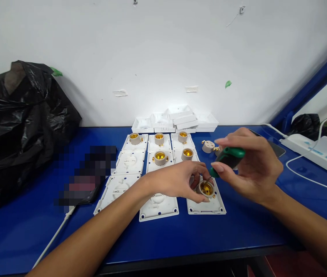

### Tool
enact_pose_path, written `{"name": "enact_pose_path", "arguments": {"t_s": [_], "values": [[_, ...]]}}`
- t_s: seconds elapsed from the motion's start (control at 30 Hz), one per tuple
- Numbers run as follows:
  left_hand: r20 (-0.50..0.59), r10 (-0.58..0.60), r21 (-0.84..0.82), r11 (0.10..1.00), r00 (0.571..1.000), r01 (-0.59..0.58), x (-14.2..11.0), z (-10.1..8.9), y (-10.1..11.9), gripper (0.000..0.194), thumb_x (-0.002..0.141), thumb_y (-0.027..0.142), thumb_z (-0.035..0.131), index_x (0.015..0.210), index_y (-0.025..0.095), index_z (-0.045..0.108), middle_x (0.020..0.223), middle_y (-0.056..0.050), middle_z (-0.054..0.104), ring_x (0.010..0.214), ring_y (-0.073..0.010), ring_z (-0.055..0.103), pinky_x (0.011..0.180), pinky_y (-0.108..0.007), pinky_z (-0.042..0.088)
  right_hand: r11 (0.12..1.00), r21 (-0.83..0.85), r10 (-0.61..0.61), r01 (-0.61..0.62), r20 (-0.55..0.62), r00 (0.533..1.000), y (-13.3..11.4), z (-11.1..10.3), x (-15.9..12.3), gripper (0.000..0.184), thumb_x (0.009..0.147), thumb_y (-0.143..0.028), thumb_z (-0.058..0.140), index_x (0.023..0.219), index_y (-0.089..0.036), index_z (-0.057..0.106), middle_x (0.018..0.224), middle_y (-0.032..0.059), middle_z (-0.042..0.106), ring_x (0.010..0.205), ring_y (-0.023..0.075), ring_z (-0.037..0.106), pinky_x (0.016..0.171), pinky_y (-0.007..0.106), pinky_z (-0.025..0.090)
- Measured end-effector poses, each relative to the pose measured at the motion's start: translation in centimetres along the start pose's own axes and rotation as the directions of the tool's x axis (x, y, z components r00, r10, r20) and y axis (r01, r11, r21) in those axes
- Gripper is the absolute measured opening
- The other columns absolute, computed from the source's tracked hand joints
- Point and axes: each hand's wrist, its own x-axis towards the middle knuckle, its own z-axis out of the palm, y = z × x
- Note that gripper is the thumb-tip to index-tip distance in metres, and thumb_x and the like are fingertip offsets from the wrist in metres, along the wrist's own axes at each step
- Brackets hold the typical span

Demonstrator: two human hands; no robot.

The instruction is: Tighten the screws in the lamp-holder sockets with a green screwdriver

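My left hand [177,181] pinches a beige lamp socket with a brass inside [206,189], which sits on a white square plate [206,206]. My right hand [250,169] grips a green and black screwdriver [228,157], whose thin metal tip points down into that socket. Both hands hover near the front right of a grid of white plates.
Several more plates [130,161] lie in rows on the blue table [180,238], some with sockets [160,157]. A loose socket [208,146] lies right of them. White boxes [180,120] stand by the wall. Black bag [15,127] left, phone [85,188] with cable, power strip [316,152] right.
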Motion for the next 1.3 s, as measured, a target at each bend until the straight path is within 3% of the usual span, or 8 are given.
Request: {"name": "enact_pose_path", "arguments": {"t_s": [0.23,0.4,0.57,0.73,0.9,1.07,1.2,1.3], "values": [[-0.006,0.001,0.010,1.000,1.000,-0.001,0.11,0.05,-0.08,0.035,0.077,0.041,0.080,0.098,0.017,0.065,0.081,0.000,0.060,0.068,-0.0132,0.056,0.061,-0.028,0.043,0.964,0.183,0.178,-0.194,0.101,0.979,0.07,-0.02,-0.76,0.050,0.094,-0.015,0.059,0.141,-0.032,0.053,0.117,0.0077,0.068,0.097,0.0248,0.070,0.079,0.047,0.060],[-0.009,-0.004,0.002,1.000,1.000,0.004,0.06,0.08,-0.07,0.034,0.077,0.039,0.081,0.098,0.018,0.066,0.077,0.002,0.059,0.067,-0.0130,0.057,0.061,-0.028,0.044,0.996,0.079,0.026,-0.029,0.040,0.999,0.29,0.10,-0.09,0.043,0.090,-0.014,0.062,0.131,-0.027,0.063,0.098,0.0059,0.067,0.088,0.0240,0.062,0.070,0.042,0.052],[-0.007,-0.006,0.015,1.000,1.000,0.006,0.01,0.01,0.04,0.036,0.077,0.040,0.080,0.101,0.018,0.064,0.080,0.001,0.060,0.069,-0.0131,0.056,0.062,-0.027,0.043,1.000,-0.007,-0.021,0.021,-0.042,0.999,0.47,0.14,0.22,0.051,0.080,-0.018,0.077,0.128,-0.030,0.063,0.085,0.0016,0.061,0.075,0.0206,0.053,0.059,0.037,0.043],[-0.017,0.003,0.018,1.000,1.000,-0.003,0.06,0.01,-0.02,0.035,0.077,0.041,0.081,0.098,0.018,0.065,0.081,0.001,0.060,0.069,-0.0126,0.055,0.062,-0.027,0.043,1.000,0.010,-0.002,0.002,0.029,1.000,0.15,-0.01,0.15,0.037,0.094,-0.023,0.060,0.130,-0.028,0.063,0.090,0.0046,0.065,0.080,0.0221,0.057,0.064,0.040,0.047],[-0.005,-0.019,0.018,1.000,1.000,0.019,0.05,-0.05,0.05,0.037,0.077,0.042,0.081,0.102,0.019,0.065,0.080,0.002,0.060,0.069,-0.0132,0.056,0.063,-0.028,0.043,0.999,0.036,0.015,-0.012,-0.093,0.996,-0.04,0.19,0.16,0.051,0.080,-0.017,0.079,0.125,-0.032,0.062,0.089,0.0010,0.060,0.068,0.0175,0.056,0.057,0.037,0.048],[0.001,-0.022,0.016,1.000,1.000,0.022,0.08,-0.05,-0.02,0.035,0.078,0.042,0.080,0.100,0.019,0.065,0.079,0.002,0.059,0.068,-0.0131,0.056,0.061,-0.027,0.043,0.991,0.125,0.042,-0.046,0.029,0.999,0.27,0.19,-0.10,0.049,0.085,-0.014,0.070,0.129,-0.030,0.059,0.097,0.0040,0.062,0.084,0.0226,0.064,0.068,0.042,0.054],[-0.011,-0.025,0.017,1.000,1.000,0.025,0.06,0.00,-0.06,0.039,0.077,0.044,0.080,0.104,0.020,0.065,0.077,0.004,0.058,0.067,-0.0128,0.055,0.060,-0.027,0.043,0.990,0.119,0.084,-0.079,-0.035,0.996,0.49,0.08,-0.32,0.063,0.072,-0.006,0.081,0.126,-0.030,0.059,0.095,0.0005,0.057,0.076,0.0178,0.059,0.061,0.037,0.049],[-0.007,-0.024,0.010,1.000,1.000,0.024,0.05,-0.01,0.01,0.037,0.078,0.044,0.080,0.102,0.020,0.066,0.077,0.003,0.058,0.067,-0.0129,0.055,0.061,-0.028,0.043,0.994,0.099,0.051,-0.049,-0.015,0.999,0.28,0.00,-0.24,0.059,0.076,-0.007,0.078,0.129,-0.029,0.061,0.098,0.0019,0.062,0.079,0.0190,0.061,0.066,0.039,0.049]]}}
